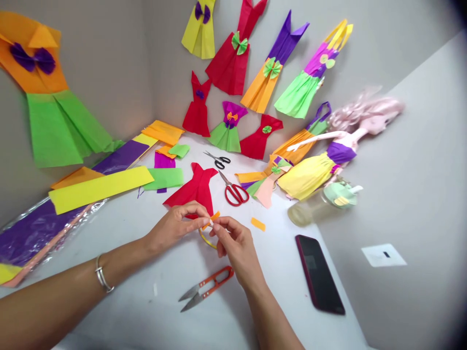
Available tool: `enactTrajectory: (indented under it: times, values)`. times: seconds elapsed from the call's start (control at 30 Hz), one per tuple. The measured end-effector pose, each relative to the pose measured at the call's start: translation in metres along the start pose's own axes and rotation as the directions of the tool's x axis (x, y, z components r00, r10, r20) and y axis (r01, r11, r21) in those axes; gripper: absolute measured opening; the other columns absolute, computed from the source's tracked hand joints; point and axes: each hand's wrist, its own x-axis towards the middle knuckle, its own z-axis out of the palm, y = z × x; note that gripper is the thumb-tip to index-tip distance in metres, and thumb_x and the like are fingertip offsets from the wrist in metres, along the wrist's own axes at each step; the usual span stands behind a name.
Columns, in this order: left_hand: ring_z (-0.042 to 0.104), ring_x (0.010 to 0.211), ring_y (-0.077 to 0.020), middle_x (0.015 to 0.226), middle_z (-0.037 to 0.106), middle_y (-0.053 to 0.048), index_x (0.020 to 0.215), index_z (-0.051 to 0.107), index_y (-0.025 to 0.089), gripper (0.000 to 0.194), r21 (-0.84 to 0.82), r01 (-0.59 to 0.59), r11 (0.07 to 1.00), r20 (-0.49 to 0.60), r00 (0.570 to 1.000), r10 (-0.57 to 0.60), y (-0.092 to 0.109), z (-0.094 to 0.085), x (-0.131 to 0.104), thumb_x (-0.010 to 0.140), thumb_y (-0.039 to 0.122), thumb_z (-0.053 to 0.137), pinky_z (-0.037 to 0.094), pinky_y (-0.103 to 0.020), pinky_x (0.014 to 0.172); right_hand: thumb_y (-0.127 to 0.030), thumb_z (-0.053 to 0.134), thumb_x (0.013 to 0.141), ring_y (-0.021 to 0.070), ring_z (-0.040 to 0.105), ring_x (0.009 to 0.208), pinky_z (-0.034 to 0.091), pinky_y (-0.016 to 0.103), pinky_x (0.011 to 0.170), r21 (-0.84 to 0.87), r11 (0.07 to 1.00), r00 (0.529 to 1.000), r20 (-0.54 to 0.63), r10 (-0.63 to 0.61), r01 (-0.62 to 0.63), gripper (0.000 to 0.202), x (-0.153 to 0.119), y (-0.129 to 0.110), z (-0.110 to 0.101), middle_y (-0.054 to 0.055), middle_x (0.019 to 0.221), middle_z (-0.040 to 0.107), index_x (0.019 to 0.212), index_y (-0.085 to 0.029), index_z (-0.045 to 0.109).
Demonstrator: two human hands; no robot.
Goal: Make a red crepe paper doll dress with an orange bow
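Between the fingertips of my left hand (186, 221) and my right hand (233, 238) is a small orange paper strip (215, 216), pinched from both sides. A tiny white piece (210, 222) shows at the fingertips; I cannot make out what it is. Just below, a yellow-edged ring (207, 239), perhaps a tape roll, is partly hidden by my right hand. The red paper dress (193, 187) lies flat behind my left hand, which covers part of its hem. Thread snips (207, 288) with orange handles rest on the white table nearest me.
Red-handled scissors (235, 192) and black-handled scissors (219, 159) lie farther back. At right are a phone (320, 273), a lidded cup (310, 209) and a doll (339, 150). Coloured paper sheets (102, 188) spread leftward. An orange scrap (258, 224) lies right of my hands. Paper dresses (233, 63) hang on the wall.
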Motion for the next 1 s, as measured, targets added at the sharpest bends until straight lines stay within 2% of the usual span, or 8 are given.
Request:
enactTrajectory:
  times: [0.1, 0.23, 0.47, 0.6, 0.8, 1.0]
  values:
    - [0.060, 0.089, -0.0182, 0.089, 0.062, 0.000, 0.083, 0.067, 0.021, 0.023, 0.021, 0.006, 1.000, 0.000, 1.000, -0.006, 0.0023, 0.0016, -0.0007, 0.089, 0.042, 0.060, 0.045, -0.033, 0.088, -0.041, 0.067, 0.081, 0.0050, 0.043, 0.045, 0.031, 0.019, 0.044, -0.014, 1.000, 0.999, -0.047, -0.019, 0.019, 0.025, 0.0001, -0.0002, -0.0011, -0.002, 0.071, 0.059, 0.079, -0.017, 0.064]
    - [0.061, 0.088, -0.0186, 0.088, 0.064, -0.001, 0.084, 0.068, 0.021, 0.024, 0.064, -0.015, 0.998, -0.023, 1.000, 0.017, 0.0037, 0.0039, -0.0017, 0.089, 0.043, 0.059, 0.046, -0.033, 0.087, -0.043, 0.070, 0.078, 0.0060, 0.038, 0.047, 0.029, 0.020, 0.043, -0.034, 0.999, 0.998, -0.061, -0.007, 0.005, 0.026, -0.0006, -0.0003, -0.0004, -0.003, 0.067, 0.055, 0.080, -0.017, 0.065]
    - [0.061, 0.096, -0.0196, 0.094, 0.065, -0.001, 0.088, 0.068, 0.023, 0.022, 0.114, -0.048, 0.992, -0.025, 0.998, 0.051, 0.0019, 0.0058, -0.0044, 0.086, 0.044, 0.063, 0.044, -0.034, 0.091, -0.041, 0.070, 0.076, 0.0059, 0.028, 0.046, 0.020, 0.021, 0.043, -0.038, 0.999, 0.993, -0.121, -0.012, 0.007, 0.025, -0.0011, -0.0008, 0.0014, -0.006, 0.058, 0.050, 0.073, -0.018, 0.064]
    - [0.061, 0.097, -0.0193, 0.096, 0.065, 0.000, 0.089, 0.068, 0.024, 0.020, 0.137, -0.049, 0.989, -0.027, 0.998, 0.053, 0.0012, 0.0059, -0.0043, 0.087, 0.043, 0.063, 0.044, -0.034, 0.092, -0.038, 0.069, 0.078, 0.0057, 0.031, 0.047, 0.022, 0.021, 0.045, -0.042, 0.999, 0.992, -0.123, -0.027, 0.022, 0.021, -0.0009, 0.0012, 0.0007, -0.004, 0.063, 0.054, 0.075, -0.017, 0.065]
    - [0.061, 0.096, -0.0200, 0.095, 0.066, -0.001, 0.088, 0.068, 0.023, 0.020, 0.162, -0.055, 0.985, -0.061, 0.996, 0.065, 0.0048, 0.0071, -0.0044, 0.086, 0.042, 0.063, 0.045, -0.034, 0.091, -0.036, 0.068, 0.079, 0.0081, 0.042, 0.054, 0.031, 0.021, 0.050, -0.099, 0.992, 0.988, -0.124, -0.093, 0.081, 0.018, -0.0014, 0.0047, 0.0008, 0.000, 0.078, 0.062, 0.081, -0.018, 0.067]
    - [0.060, 0.099, -0.0199, 0.097, 0.065, -0.001, 0.089, 0.068, 0.024, 0.017, 0.191, -0.104, 0.976, -0.071, 0.990, 0.119, 0.0021, 0.0079, -0.0047, 0.088, 0.040, 0.063, 0.044, -0.034, 0.093, -0.032, 0.067, 0.081, 0.0072, 0.035, 0.052, 0.028, 0.022, 0.049, -0.196, 0.975, 0.981, -0.136, -0.137, 0.108, 0.014, -0.0029, 0.0039, 0.0013, -0.002, 0.077, 0.061, 0.077, -0.019, 0.065]
